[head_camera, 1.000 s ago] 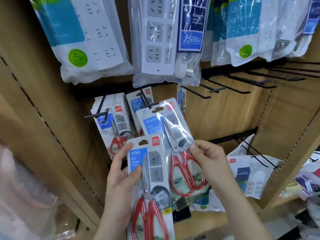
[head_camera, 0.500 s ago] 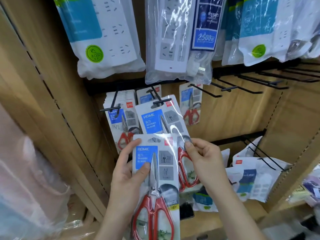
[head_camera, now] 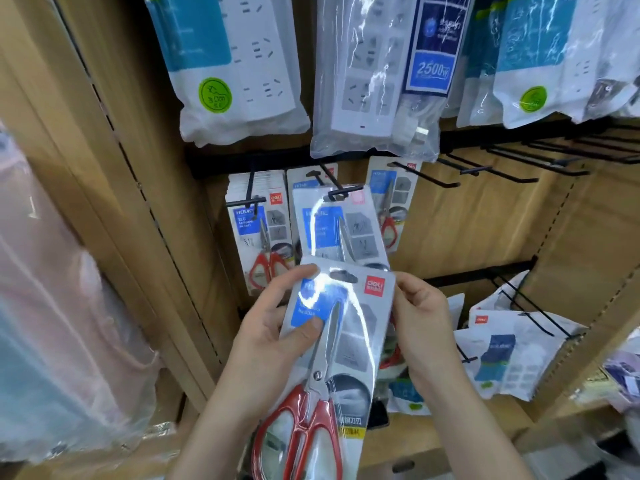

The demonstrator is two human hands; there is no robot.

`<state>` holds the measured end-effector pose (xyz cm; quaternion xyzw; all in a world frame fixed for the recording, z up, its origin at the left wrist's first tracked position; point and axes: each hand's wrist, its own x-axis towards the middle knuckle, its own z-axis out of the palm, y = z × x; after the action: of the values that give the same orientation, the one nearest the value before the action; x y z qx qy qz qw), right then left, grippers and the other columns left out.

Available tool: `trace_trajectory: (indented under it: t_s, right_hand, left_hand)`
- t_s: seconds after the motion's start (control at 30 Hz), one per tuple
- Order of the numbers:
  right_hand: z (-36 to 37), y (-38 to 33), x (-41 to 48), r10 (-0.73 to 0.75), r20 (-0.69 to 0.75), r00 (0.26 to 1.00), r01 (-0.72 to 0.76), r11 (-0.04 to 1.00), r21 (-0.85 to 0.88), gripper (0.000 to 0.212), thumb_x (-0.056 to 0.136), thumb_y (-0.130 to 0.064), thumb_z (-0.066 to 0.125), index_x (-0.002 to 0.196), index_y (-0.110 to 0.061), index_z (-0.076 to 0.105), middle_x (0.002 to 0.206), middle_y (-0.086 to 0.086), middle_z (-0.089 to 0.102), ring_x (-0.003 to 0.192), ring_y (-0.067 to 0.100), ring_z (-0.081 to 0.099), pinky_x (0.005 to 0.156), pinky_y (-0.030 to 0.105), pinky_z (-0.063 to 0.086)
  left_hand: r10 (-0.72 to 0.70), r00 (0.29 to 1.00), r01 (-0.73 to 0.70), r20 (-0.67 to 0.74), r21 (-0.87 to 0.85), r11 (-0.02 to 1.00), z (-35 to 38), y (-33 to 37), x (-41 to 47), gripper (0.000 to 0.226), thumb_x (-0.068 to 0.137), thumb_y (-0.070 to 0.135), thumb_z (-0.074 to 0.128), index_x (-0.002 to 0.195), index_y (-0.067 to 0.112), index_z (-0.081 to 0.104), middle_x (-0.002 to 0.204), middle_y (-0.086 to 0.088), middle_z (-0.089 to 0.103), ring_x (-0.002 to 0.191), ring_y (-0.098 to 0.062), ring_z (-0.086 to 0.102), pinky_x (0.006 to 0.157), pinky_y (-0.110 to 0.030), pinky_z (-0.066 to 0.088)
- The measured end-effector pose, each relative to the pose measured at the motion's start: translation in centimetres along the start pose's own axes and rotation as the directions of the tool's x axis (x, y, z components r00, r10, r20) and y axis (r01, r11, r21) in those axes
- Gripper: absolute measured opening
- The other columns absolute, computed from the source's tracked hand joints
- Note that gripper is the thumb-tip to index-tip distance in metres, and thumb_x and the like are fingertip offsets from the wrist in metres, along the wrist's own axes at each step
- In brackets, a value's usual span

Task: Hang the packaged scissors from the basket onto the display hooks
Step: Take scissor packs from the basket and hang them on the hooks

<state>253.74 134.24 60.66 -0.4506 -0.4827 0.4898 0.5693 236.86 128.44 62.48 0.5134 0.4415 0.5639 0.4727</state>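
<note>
While we face the rack, what we hold: scissors pack (head_camera: 341,341) up in front of us, below the hooks & not on one. Red handles at btm, blade pointing up, hang hole at top.
L hand: L hand (head_camera: 266,341) grips the pack's left side. Thumb lies flat on the blue label in front, forefinger runs up to the top-left corner, other fingers are behind.
R hand: R hand (head_camera: 422,327) sits at the pack's right edge w/ fingers curled, thumb tip by the top-right corner. We can't tell if it pinches this pack or the one behind it.
Middle hook: black hook (head_camera: 341,194) just above our pack. A hung pack (head_camera: 341,230) is already on it, its lower part hidden behind ours.
Left hook: thick stack of packs (head_camera: 258,233), just beside the middle one.
Right hook: single pack (head_camera: 391,206), set further back near the rear panel.
Above: bagged power strips (head_camera: 235,64) in a row, btm edges reaching down to the rail.
Right side: bare hooks (head_camera: 502,171) on the same rail. The lower rail carries white bags (head_camera: 512,348).
Backing: wooden panel (head_camera: 485,230).
Far left: blurred pinkish plastic wrap (head_camera: 52,306).
</note>
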Motion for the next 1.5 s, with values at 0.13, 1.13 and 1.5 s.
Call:
trace_trajectory:
  t_s: [0.13, 1.13, 1.5]
  right_hand:
    - [0.1, 0.2, -0.6, 0.059, -0.004, 0.998, -0.059, 0.998, -0.014, 0.026, 0.099, -0.018, 0.055, 0.081, -0.011, 0.072, 0.076, 0.017, 0.072, 0.064, 0.022, 0.060, 0.060, 0.034, 0.046]
    - [-0.7, 2.1, 4.6, 0.142, 0.173, 0.975, -0.150, 0.988, 0.039, 0.029, 0.104, -0.013, 0.045, 0.098, -0.002, 0.071, 0.066, 0.005, 0.066, 0.046, 0.016, 0.049, 0.043, 0.021, 0.042]
    - [0.6, 4.0, 8.0, 0.085, -0.036, 0.996, -0.092, 0.887, -0.453, 0.048, 0.100, -0.032, 0.048, 0.147, -0.030, 0.039, 0.139, 0.004, 0.055, 0.110, 0.024, 0.065, 0.091, 0.049, 0.056]
  left_hand:
    - [-0.047, 0.998, 0.046, 0.041, 0.016, 0.999, -0.4, -0.8, -0.2, 0.050, 0.090, -0.006, 0.057, 0.127, 0.028, 0.058, 0.108, -0.011, 0.075, 0.104, -0.027, 0.070, 0.078, -0.031, 0.059]
    - [-0.072, 0.995, 0.088, -0.074, 0.229, 0.969, -0.6, -2.7, 5.8, 0.052, 0.096, 0.009, 0.060, 0.123, 0.053, 0.058, 0.140, 0.015, 0.055, 0.130, -0.008, 0.051, 0.100, -0.028, 0.051]
    - [-0.056, 0.939, 0.076, -0.339, 0.049, 0.996, -1.6, -2.6, 3.4, 0.056, 0.097, 0.010, 0.057, 0.112, 0.063, 0.047, 0.119, 0.002, 0.070, 0.108, -0.019, 0.068, 0.077, -0.038, 0.061]
